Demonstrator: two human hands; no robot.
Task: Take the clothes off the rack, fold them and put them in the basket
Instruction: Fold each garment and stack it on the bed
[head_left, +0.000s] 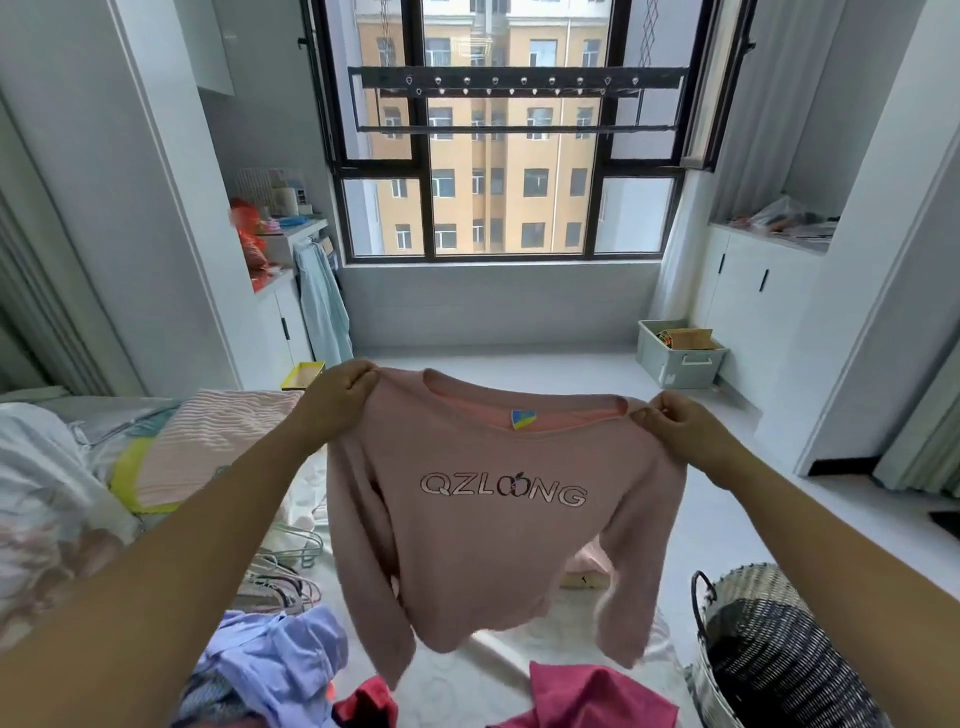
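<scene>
Pale pink long-sleeved sweatshirt (498, 525) with printed lettering, held up in the air by its shoulders, sleeves hanging. Left hand (340, 389) and right hand (670, 421) each pinch one shoulder. Dark woven wicker basket (769, 649) stands at lower right; black drying rack (519, 85) hangs before the window.
</scene>
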